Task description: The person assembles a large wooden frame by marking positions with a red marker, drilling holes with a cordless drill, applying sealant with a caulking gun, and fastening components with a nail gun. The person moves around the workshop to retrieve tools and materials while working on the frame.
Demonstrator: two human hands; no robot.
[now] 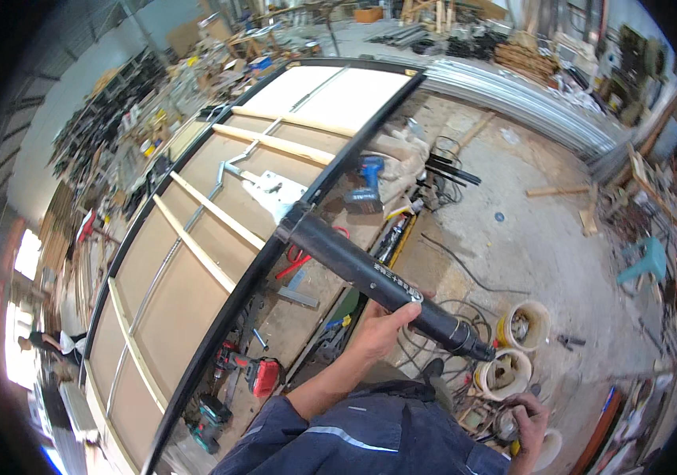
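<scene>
My left hand [382, 332] is closed around a long black cylinder [362, 273] with white lettering, its kind unclear. The cylinder slants across the middle, and its far end meets the near black rail of a large panel frame [232, 317]. A narrower, stepped end points towards the buckets at the lower right. Apart from it, my right hand [527, 423] hangs at the lower right with curled fingers; anything inside them is hidden. On the panel, a white metal bracket [275, 192] lies beside the far end of the cylinder, near bent grey conduit [172, 253].
Pale wooden battens [196, 241] cross the panel. Along its near side lie a blue cordless drill [366, 186], a red drill [255, 370] and a green one [210, 419]. Buckets [524, 324], hoses and a teal stool [643, 261] stand rightward. A person [49, 342] is far left.
</scene>
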